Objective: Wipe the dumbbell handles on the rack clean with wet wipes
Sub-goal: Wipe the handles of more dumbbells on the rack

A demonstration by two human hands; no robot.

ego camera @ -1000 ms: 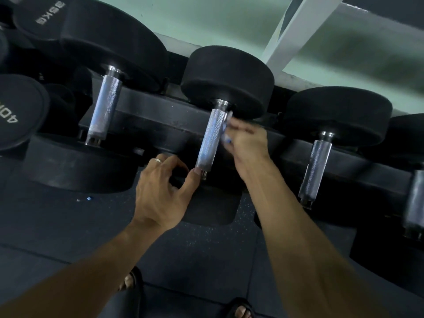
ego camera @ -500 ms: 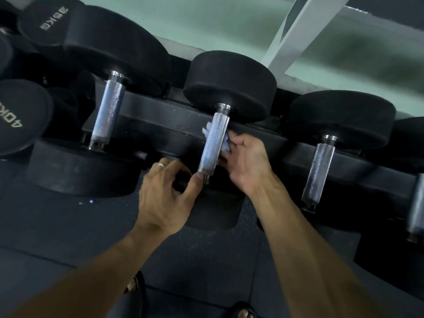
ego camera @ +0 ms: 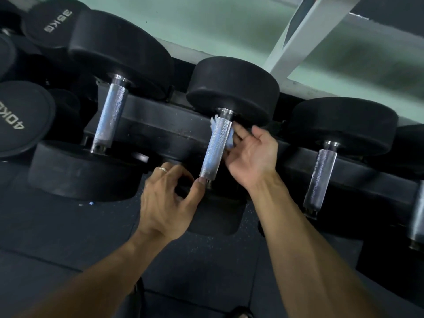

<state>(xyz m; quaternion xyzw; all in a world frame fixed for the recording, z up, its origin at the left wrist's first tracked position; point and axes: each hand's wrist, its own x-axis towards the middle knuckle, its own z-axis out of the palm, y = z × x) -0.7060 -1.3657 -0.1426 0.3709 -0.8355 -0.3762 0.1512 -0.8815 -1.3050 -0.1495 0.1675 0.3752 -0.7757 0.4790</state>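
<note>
Wipe [ego camera: 215,126] is now tucked behind the middle dumbbell handle [ego camera: 214,148], poking out on its left near the top collar and again on the right by the fingers. A second ago it was bunched at the upper right of the bar, so the right hand [ego camera: 251,157] has slid down and round the back, palm turned up. Looks like the underside of the knurling is getting its pass, meaning this handle is probably close to done.

Right fingers are curled, pinching the wet wipe against the far side of the chrome; how many of them actually touch it can't be told. Left hand [ego camera: 168,199] hasn't really moved: thumb tip against the handle's lower end, other fingers curled onto the front weight head, steadying the dumbbell on the rack [ego camera: 165,125].

Left neighbour handle [ego camera: 111,117] and right neighbour handle [ego camera: 321,179] sit untouched either side. Whether those have been cleaned yet isn't clear from here.
</note>
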